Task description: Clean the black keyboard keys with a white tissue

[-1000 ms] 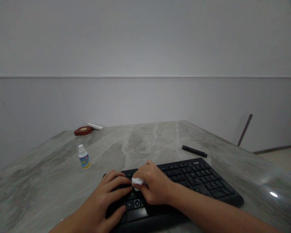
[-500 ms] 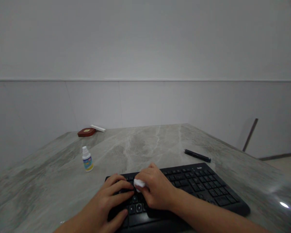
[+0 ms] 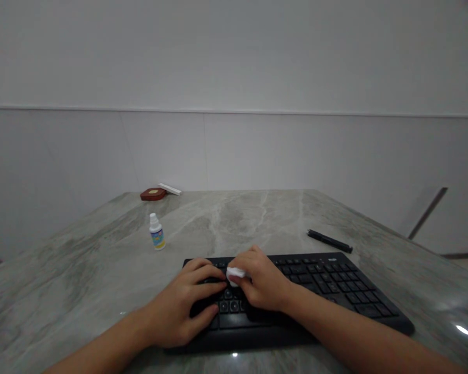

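**White wad [image 3: 236,272] pinched over the keys of a black keyboard [image 3: 269,326]**

The white wad sits between the thumb and fingers of the right hand [image 3: 264,283], which is closed on it above the left part of the black keyboard. Whether it is tissue or cloth, and whether it presses on the keys, cannot be told. Just beside it, the left hand [image 3: 189,306] lies palm down over the keyboard's left end, holding nothing visible, its fingers spread and their tips close to the wad. The right forearm crosses the keyboard's front edge, hiding some of the keys.

The keyboard lies flat on a grey marbled table [image 3: 234,223], near the person. Beyond its right half lies a black pen-like stick [image 3: 329,241], slanted and apart from it. Beyond the left hand, a small white bottle [image 3: 157,238] with a blue and yellow label stands upright. Farther back, a reddish-brown box [image 3: 153,195] lies beside a white strip [image 3: 170,189], near the pale wall [image 3: 234,150].
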`<state>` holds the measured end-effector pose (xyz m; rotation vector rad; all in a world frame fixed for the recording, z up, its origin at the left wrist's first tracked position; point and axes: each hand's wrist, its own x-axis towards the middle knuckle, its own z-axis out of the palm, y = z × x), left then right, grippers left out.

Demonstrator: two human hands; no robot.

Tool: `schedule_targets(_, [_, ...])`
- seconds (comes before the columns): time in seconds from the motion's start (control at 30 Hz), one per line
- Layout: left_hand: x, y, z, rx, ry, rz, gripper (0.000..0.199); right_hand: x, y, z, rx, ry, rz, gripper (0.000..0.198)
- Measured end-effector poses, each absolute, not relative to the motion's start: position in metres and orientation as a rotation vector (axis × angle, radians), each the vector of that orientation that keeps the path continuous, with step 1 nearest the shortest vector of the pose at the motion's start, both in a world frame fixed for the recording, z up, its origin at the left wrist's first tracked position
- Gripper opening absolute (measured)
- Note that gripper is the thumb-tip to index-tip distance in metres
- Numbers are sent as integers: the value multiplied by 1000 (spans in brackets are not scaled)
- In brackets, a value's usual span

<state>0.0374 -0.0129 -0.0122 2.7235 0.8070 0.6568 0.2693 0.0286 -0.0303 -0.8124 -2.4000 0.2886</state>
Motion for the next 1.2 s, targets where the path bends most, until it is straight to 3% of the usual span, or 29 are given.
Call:
schedule_targets(0.5, [38, -13, -13, 2689, 822, 676, 42, 269, 28, -29, -829, -2350, 314, 16])
schedule_targets(0.6, [37, -14, -13, 2695, 828, 669, 40, 269, 28, -28, -902, -2332, 337, 9])
schedule_targets(0.93, [35, -12, -17, 2676, 844, 675, 39, 271, 33, -29, -1068, -2165, 281, 21])
schedule_targets(1.2, [35, -11, -18, 2693, 845, 646, 34, 269, 30, -29, -944, -2357, 324, 14])
